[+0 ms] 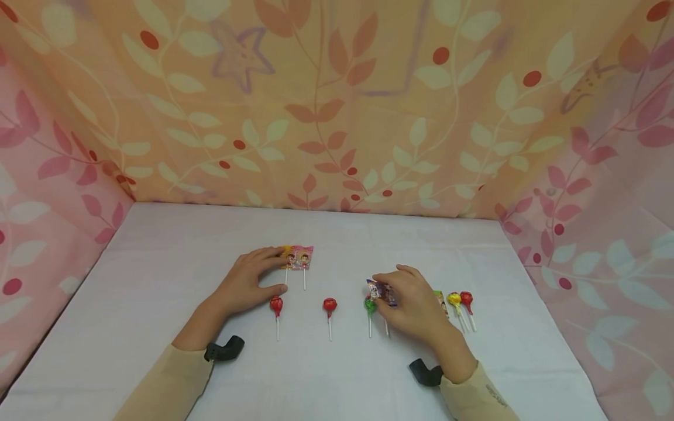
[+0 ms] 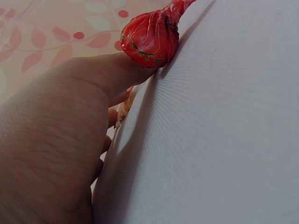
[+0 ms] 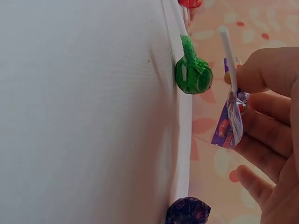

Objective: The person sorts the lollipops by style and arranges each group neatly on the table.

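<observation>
Tablecloth (image 1: 326, 374) in white lies beneath a scattering of lollipops, and we read our clock from the middle red lollipop (image 1: 329, 304), with twelve o'clock at the far edge. Toward three o'clock we see the person's right hand (image 1: 413, 307) grasping a flat purple-wrapped lollipop (image 1: 375, 289). The right wrist view shows us the pinch: the thumb lies against its white stick, the wrapper is partly clear, and the lollipop is lifted off the cloth.

Just under it, at three o'clock, a green ball lollipop (image 1: 370, 304) lies with its stick toward six. Right of that, a dark purple ball lollipop (image 3: 188, 212) shows to us only in the right wrist view. We cannot tell whose stick pokes out beneath the hand. Farther out at three o'clock lie a green flat wrapper (image 1: 439, 297), mostly hidden by the hand, a yellow ball lollipop (image 1: 454, 300) and a right-hand red lollipop (image 1: 466, 298), the last two side by side.

Between nine and ten o'clock we find the left hand (image 1: 246, 278), its fingers extended and resting on a yellow-wrapped lollipop (image 1: 287, 251), not clenched. Beside that, at eleven, lies a pink-wrapped lollipop (image 1: 302, 257) with printed cartoon figures. The thumb points toward a left-hand red lollipop (image 1: 276, 305) at nine o'clock; we cannot tell whether they touch.
</observation>
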Motion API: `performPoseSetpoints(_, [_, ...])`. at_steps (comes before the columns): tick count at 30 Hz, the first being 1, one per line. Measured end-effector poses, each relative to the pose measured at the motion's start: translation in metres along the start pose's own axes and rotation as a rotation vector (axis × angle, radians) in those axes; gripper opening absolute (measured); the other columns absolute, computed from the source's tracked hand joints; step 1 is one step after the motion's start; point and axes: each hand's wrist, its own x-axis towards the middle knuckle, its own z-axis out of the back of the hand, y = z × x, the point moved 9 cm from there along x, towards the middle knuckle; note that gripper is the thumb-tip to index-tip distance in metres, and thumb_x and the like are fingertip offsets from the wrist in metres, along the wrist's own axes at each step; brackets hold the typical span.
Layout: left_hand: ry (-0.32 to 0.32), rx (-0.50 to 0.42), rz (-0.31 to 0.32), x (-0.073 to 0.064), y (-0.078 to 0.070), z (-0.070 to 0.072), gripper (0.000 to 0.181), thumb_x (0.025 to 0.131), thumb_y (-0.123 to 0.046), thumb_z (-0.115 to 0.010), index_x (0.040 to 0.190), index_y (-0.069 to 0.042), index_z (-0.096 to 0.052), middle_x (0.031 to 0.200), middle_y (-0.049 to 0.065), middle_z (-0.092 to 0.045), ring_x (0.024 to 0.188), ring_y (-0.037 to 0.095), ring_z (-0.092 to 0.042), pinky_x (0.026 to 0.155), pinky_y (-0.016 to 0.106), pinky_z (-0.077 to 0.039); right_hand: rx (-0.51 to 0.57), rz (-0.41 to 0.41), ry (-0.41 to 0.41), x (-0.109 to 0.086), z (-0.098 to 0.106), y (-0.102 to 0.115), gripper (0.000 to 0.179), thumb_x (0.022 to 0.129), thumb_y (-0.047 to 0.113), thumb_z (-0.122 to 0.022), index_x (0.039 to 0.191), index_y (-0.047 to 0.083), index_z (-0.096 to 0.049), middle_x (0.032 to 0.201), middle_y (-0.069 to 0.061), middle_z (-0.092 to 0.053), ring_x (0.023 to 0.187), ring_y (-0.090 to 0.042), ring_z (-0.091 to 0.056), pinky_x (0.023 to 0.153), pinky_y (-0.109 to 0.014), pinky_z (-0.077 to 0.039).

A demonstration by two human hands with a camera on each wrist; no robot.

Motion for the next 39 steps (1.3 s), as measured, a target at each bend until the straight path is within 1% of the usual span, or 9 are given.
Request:
performPoseSetpoints(8, [0.009, 0.002, 0.015, 0.0, 0.002, -0.001, 0.065, 0.094, -0.047, -0.085, 0.153, -0.026, -0.066, 0.168, 0.003, -0.049, 0.158, 0.032, -0.038, 0.125, 0.061, -0.028, 0.008, -0.004, -0.006, 0.006, -0.001, 0.003, 0.042, 0.086, 0.02, -0.091, 0.125, 0.009, -0.079, 0.109, 0.002, -0.08, 0.104, -0.016, -0.074, 0.12, -0.056, -0.045])
performPoseSetpoints(13, [0.006, -0.002, 0.015, -0.001, 0.002, -0.001, 0.066, 0.094, -0.047, -0.086, 0.153, -0.025, -0.066, 0.168, 0.003, -0.049, 0.158, 0.032, -0.038, 0.125, 0.061, -0.028, 0.021, -0.048, 0.003, 0.008, -0.003, 0.003, 0.043, 0.087, 0.022, -0.091, 0.127, 0.012, -0.079, 0.113, 0.003, -0.08, 0.119, -0.022, -0.071, 0.119, -0.054, -0.047])
performPoseSetpoints(15, [-0.001, -0.001, 0.009, -0.001, 0.002, -0.001, 0.066, 0.094, -0.047, -0.086, 0.152, -0.025, -0.066, 0.167, 0.004, -0.05, 0.157, 0.033, -0.038, 0.124, 0.062, -0.028, 0.031, -0.056, 0.003, 0.009, -0.004, 0.003, 0.043, 0.088, 0.022, -0.09, 0.128, 0.013, -0.078, 0.115, 0.003, -0.08, 0.121, -0.023, -0.069, 0.116, -0.052, -0.05])
performPoseSetpoints(20, [-0.02, 0.003, -0.01, -0.001, 0.001, 0.0, 0.066, 0.093, -0.048, -0.086, 0.151, -0.025, -0.067, 0.166, 0.007, -0.051, 0.156, 0.036, -0.04, 0.123, 0.064, -0.03, 0.039, -0.036, 0.004, 0.016, -0.006, 0.007, 0.042, 0.088, 0.021, -0.09, 0.127, 0.011, -0.079, 0.115, 0.003, -0.079, 0.113, -0.019, -0.07, 0.107, -0.047, -0.056])
performPoseSetpoints(27, [-0.012, -0.005, 0.002, 0.0, 0.003, -0.001, 0.065, 0.093, -0.048, -0.086, 0.152, -0.026, -0.067, 0.167, 0.004, -0.05, 0.157, 0.033, -0.039, 0.124, 0.062, -0.029, 0.057, -0.018, 0.007, 0.025, -0.01, 0.012, 0.042, 0.088, 0.018, -0.089, 0.127, 0.008, -0.079, 0.116, 0.001, -0.08, 0.111, -0.019, -0.072, 0.104, -0.046, -0.057])
performPoseSetpoints(32, [-0.017, -0.008, -0.01, -0.001, 0.003, -0.001, 0.066, 0.093, -0.047, -0.087, 0.152, -0.024, -0.067, 0.166, 0.006, -0.051, 0.156, 0.034, -0.04, 0.123, 0.063, -0.03, 0.064, 0.0, -0.002, 0.03, -0.014, 0.014, 0.041, 0.088, 0.017, -0.089, 0.127, 0.009, -0.079, 0.115, 0.0, -0.08, 0.109, -0.018, -0.072, 0.102, -0.045, -0.058])
performPoseSetpoints(39, [-0.014, -0.008, -0.005, -0.001, 0.002, 0.0, 0.065, 0.093, -0.047, -0.087, 0.151, -0.025, -0.067, 0.167, 0.005, -0.05, 0.157, 0.033, -0.039, 0.125, 0.062, -0.029, 0.07, 0.003, -0.003, 0.037, -0.018, 0.016, 0.042, 0.088, 0.017, -0.088, 0.128, 0.008, -0.078, 0.117, -0.002, -0.079, 0.109, -0.019, -0.072, 0.099, -0.044, -0.059])
